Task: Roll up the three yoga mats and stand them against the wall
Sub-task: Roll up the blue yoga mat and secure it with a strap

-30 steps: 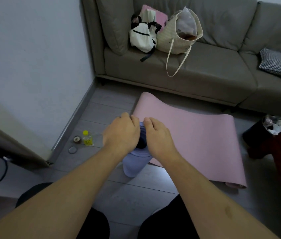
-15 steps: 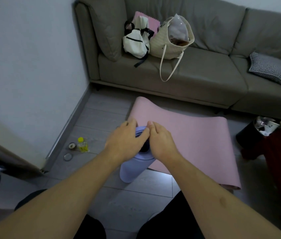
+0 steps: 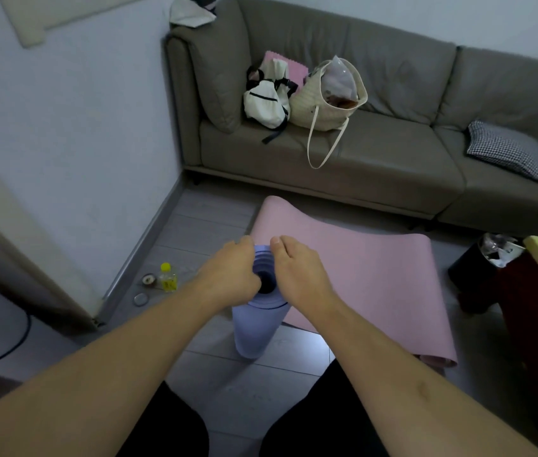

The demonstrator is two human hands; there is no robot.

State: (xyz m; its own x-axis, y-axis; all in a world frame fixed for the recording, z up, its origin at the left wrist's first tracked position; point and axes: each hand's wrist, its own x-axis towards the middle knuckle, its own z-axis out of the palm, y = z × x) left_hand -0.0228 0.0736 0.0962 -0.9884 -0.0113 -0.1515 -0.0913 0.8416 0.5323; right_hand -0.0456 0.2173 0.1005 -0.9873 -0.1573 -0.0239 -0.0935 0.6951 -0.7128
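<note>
Purple rolled mat stands upright, both hands clasping its top end.

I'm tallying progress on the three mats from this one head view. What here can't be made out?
- Third mat: none in the head view; only the rolled purple mat and flat pink mat show.
- Purple roll's top rim: partly covered by the left hand and right hand.
- Pink mat's near corner: behind the right forearm.
- Small bottle label: too small to read.
</note>
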